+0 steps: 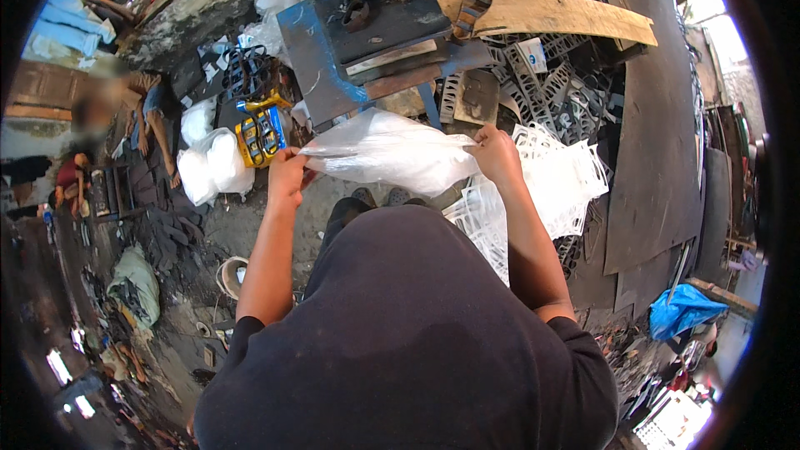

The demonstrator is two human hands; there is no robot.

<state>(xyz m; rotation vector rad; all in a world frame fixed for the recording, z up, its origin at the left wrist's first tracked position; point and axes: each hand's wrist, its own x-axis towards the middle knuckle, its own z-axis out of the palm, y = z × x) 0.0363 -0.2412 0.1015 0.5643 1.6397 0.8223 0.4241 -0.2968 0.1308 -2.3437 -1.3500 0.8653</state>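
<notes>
A translucent white plastic bag (392, 154) is stretched sideways in front of me, between both hands. My left hand (288, 173) is closed on its left end, which is gathered to a narrow bunch. At the opposite end, my right hand (495, 152) pinches the plastic between thumb and fingers. The bag looks puffed in the middle; whether anything lies inside, I cannot tell. Just left of my left hand is a yellow and blue pack (261, 135), beside stuffed white plastic bags (215, 167). White cut-out sheets (550, 183) lie below and beyond my right hand.
A blue-and-black machine (367, 12) stands ahead, with a sandal (472, 12) on a curved wooden plank (558, 17) beside it. Dark cut-out scraps (542, 83) pile beneath the plank. Large dark sheets (654, 142) lean at right. Another person (142, 108) sits at far left. A bucket (231, 277) stands near my left elbow.
</notes>
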